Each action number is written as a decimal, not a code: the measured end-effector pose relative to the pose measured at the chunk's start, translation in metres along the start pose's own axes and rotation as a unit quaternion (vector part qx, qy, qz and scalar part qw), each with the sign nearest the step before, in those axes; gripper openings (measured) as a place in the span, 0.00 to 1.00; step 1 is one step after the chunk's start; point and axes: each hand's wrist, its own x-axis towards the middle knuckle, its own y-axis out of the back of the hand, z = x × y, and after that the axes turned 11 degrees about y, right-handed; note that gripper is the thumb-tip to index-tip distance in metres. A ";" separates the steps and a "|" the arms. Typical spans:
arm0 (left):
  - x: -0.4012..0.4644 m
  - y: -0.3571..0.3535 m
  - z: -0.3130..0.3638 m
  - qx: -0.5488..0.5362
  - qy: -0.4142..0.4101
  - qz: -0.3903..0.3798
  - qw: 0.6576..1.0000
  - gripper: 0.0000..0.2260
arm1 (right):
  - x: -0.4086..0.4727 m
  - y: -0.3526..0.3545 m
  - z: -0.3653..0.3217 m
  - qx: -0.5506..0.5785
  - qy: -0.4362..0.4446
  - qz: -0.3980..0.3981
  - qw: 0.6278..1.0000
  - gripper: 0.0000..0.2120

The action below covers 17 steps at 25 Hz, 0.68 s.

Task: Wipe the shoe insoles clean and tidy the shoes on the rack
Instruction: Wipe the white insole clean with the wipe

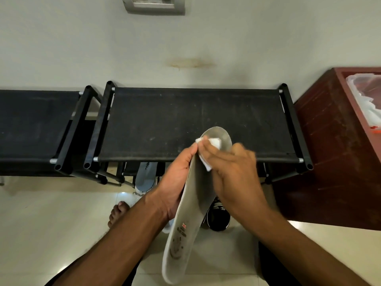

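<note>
Head view, looking down past two bare forearms toward a black shoe rack [198,124] against a pale wall. At the centre of the picture, the left hand [175,180] grips a long grey insole [185,223] by its left edge, fingers curled round it. The insole runs from its heel end at 6 o'clock up to its rounded toe end, which overlaps the rack's front edge. The right hand [231,172] presses a folded white wipe [210,149] against the insole's upper part, fingers curled over the cloth (this hand is slightly blurred).

The rack's fabric top spreads bare toward 12 o'clock. A second rack [31,129] stands just beside it at 9 o'clock. A reddish-brown cabinet [329,151] closes off the 3 o'clock side. Below the rack's front bar, a grey-blue shoe [146,174] pokes out; a black shoe [218,217] sits on the tiled floor [51,223] near a bare foot [117,213] at 7 o'clock. Open floor extends toward 8 o'clock.
</note>
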 end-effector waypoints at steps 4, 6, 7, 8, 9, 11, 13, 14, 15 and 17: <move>0.004 0.004 -0.001 0.022 -0.004 0.018 1.000 0.26 | 0.007 0.008 0.027 -0.033 -0.022 0.014 0.999 0.25; 0.003 0.003 -0.001 0.011 0.005 0.014 1.000 0.26 | 0.002 0.004 0.015 -0.016 -0.032 -0.009 0.999 0.27; 0.001 0.003 0.001 -0.001 0.004 0.014 1.000 0.25 | -0.002 0.000 0.003 0.000 -0.015 -0.025 1.000 0.24; 0.000 0.002 0.003 -0.009 0.001 0.016 1.000 0.24 | -0.005 0.000 -0.004 -0.003 0.013 -0.022 1.000 0.23; -0.001 0.001 0.003 -0.010 -0.003 0.015 1.000 0.24 | -0.004 0.002 0.001 -0.006 0.035 -0.005 0.999 0.24; 0.000 0.003 0.001 0.008 -0.003 0.024 1.000 0.25 | 0.005 0.007 0.017 -0.020 0.018 0.044 0.999 0.29; -0.001 0.003 0.002 0.004 0.003 0.026 1.000 0.25 | 0.003 0.007 0.008 -0.003 -0.002 0.019 1.000 0.23; -0.002 0.002 0.004 -0.005 0.006 0.023 1.000 0.26 | -0.001 0.003 -0.005 0.023 0.000 -0.017 1.000 0.22; -0.003 0.001 0.006 -0.013 0.005 0.024 1.000 0.26 | -0.006 -0.001 -0.014 0.041 0.007 -0.055 0.998 0.24; -0.003 0.004 0.007 -0.010 -0.003 0.029 1.000 0.28 | -0.007 0.002 0.000 -0.007 0.029 -0.066 0.997 0.24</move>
